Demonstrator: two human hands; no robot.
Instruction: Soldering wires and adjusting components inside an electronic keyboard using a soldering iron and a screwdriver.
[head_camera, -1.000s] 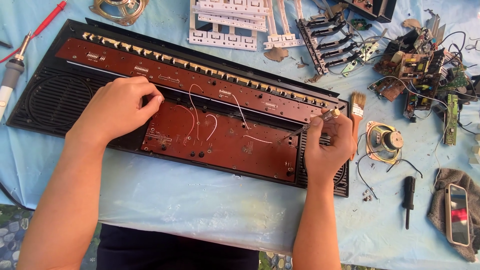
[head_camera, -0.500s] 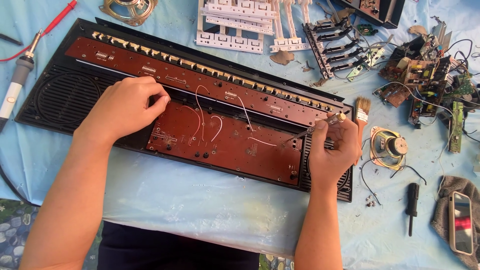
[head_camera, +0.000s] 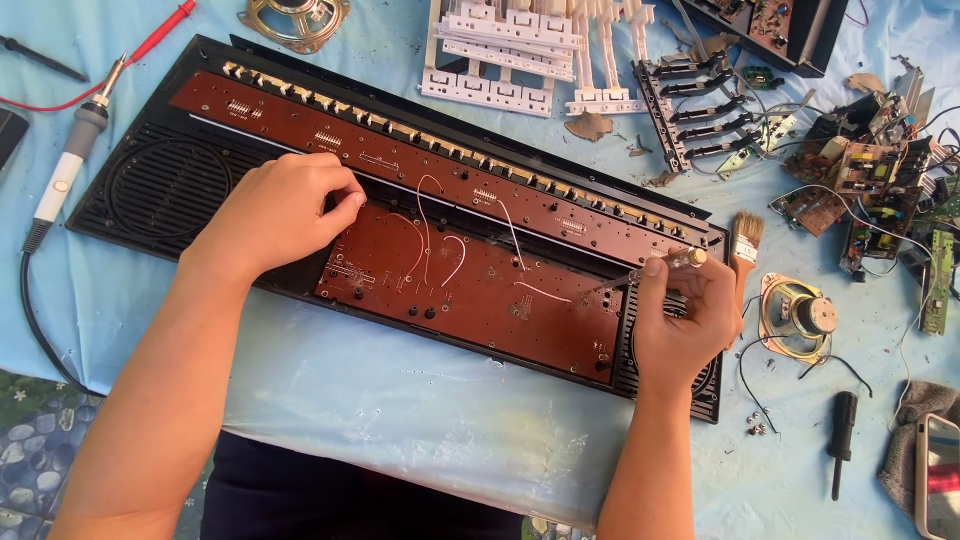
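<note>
The right hand (head_camera: 685, 335) is gripping a clear-handled screwdriver (head_camera: 655, 270), its tip seemingly touching the brown circuit board (head_camera: 470, 285) near the board's right edge. The left hand (head_camera: 275, 210) is resting curled, empty, on the board's left end. The black casing (head_camera: 150, 190) is lying on blue cloth (head_camera: 380, 400), with bare cloth along its near side.

Head cam, steep downward, close over blue-covered table (head_camera: 330, 390)
</note>
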